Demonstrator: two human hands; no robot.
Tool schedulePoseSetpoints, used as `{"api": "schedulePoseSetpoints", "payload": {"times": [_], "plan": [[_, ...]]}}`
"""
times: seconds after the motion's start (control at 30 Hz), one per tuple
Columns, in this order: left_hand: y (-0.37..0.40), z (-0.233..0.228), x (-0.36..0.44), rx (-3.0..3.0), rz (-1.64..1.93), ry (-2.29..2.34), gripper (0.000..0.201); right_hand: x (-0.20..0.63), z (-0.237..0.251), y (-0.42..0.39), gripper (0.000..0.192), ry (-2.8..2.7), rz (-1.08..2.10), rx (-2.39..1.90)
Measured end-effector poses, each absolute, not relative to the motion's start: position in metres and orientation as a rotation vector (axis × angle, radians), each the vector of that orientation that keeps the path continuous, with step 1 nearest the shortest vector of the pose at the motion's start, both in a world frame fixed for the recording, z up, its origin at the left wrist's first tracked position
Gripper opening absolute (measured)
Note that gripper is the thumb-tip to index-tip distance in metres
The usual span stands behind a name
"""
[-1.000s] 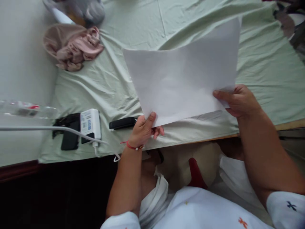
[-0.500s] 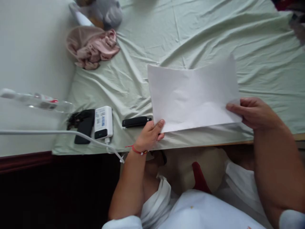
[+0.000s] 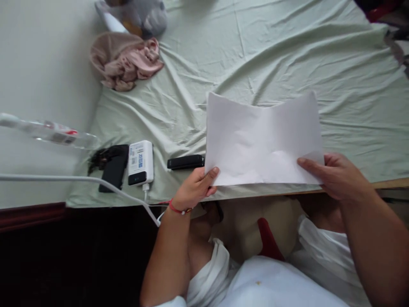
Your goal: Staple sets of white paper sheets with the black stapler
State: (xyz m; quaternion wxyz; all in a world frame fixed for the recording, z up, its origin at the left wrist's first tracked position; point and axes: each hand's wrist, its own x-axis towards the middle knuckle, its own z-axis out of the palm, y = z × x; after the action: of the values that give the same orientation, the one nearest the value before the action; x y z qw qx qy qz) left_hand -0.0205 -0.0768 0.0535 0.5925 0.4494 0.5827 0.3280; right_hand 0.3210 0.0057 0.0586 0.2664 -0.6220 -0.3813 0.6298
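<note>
Held between my two hands is white paper (image 3: pixel 262 145), blank on the side I see; whether it is one sheet or more I cannot tell. It bows, its middle lower than its far corners. My left hand (image 3: pixel 198 186) pinches the near left corner, thumb on top, with a red string bracelet at the wrist. On the near right part, my right hand (image 3: pixel 332 175) grips with its thumb on top and its fingers underneath. A black stapler-like object (image 3: pixel 185 162) lies just left of the paper, beyond my left hand.
Wrinkled pale green sheet (image 3: pixel 287 51) covers the surface. At left lie a white power bank (image 3: pixel 140 162) with a cable (image 3: pixel 96 179), a black phone (image 3: pixel 113 168) and a clear bottle (image 3: pixel 60 132). A pink cloth (image 3: pixel 128 62) is bunched at the far left.
My right hand has come down and nearer to me, levelling the paper's near edge. The far right corner is lower and the sheet bows more in the middle. My left hand keeps its pinch.
</note>
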Motion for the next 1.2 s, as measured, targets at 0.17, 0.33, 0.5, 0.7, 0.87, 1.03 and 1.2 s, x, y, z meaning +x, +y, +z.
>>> {"api": "schedulePoseSetpoints", "payload": {"times": [0.17,0.33,0.5,0.7,0.87,1.03,1.2], "plan": [[-0.079,0.058,-0.035,1.084,0.656,1.364,0.072,0.307,0.05,0.0,0.017,-1.033,1.752,-1.624],[-0.083,0.06,-0.045,1.021,0.83,1.495,0.073,0.28,0.051,0.03,0.018,-1.198,1.632,-1.469],[-0.082,0.061,-0.043,0.997,0.96,1.425,0.061,0.27,0.069,0.049,0.03,-0.997,1.454,-1.396],[-0.092,0.054,-0.043,0.995,1.52,1.766,0.025,0.287,0.066,0.05,0.044,-0.775,1.36,-1.743],[-0.094,0.043,-0.048,1.262,1.588,2.217,0.016,0.289,0.058,0.043,0.037,-0.834,1.445,-1.71],[-0.08,0.025,-0.058,1.572,1.34,2.219,0.022,0.285,0.052,0.033,0.03,-0.872,1.584,-1.612],[-0.074,0.012,-0.062,1.514,1.283,2.162,0.023,0.284,0.049,0.031,0.026,-0.914,1.626,-1.53]]}}
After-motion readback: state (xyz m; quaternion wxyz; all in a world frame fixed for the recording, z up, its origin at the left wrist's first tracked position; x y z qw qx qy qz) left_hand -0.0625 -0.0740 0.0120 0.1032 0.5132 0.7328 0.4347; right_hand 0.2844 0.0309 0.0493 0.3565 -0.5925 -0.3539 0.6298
